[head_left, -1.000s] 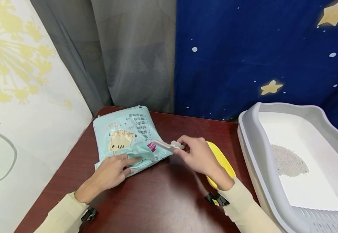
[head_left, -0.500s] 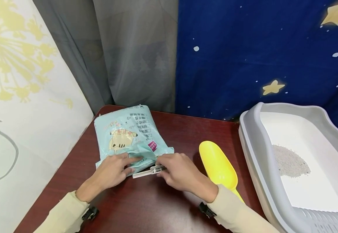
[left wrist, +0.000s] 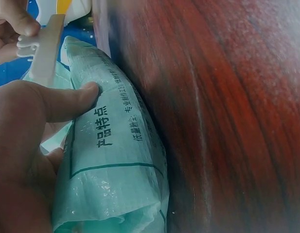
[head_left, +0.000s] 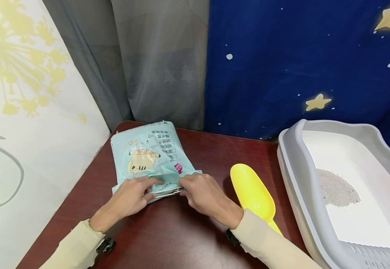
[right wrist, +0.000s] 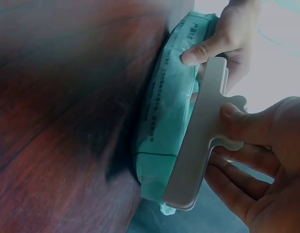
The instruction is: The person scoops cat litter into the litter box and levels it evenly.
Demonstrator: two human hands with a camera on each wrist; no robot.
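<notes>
A pale blue plastic bag point(head_left: 162, 149) with a cartoon cat print and printed writing lies on the dark red table, its near end folded over. My left hand point(head_left: 129, 196) pinches that folded end, with the thumb on the front side in both wrist views and the index finger on top. My right hand point(head_left: 205, 194) grips a whitish bag clip point(right wrist: 201, 131) by its scalloped handles, thumb on one side and fingers behind. In the head view the clip lies along the folded edge; the right wrist view has its long bar overlapping the bag.
A yellow scoop point(head_left: 252, 190) lies on the table point(head_left: 188, 239) to the right of my right hand. Farther right stands a grey and white litter box point(head_left: 294, 168) with a heap of litter point(head_left: 337, 188) inside. Grey and blue curtains hang behind the table.
My right hand has brought the clip left and down from above the bag's right corner to the folded edge, uncovering the scoop. The left hand stays on the fold.
</notes>
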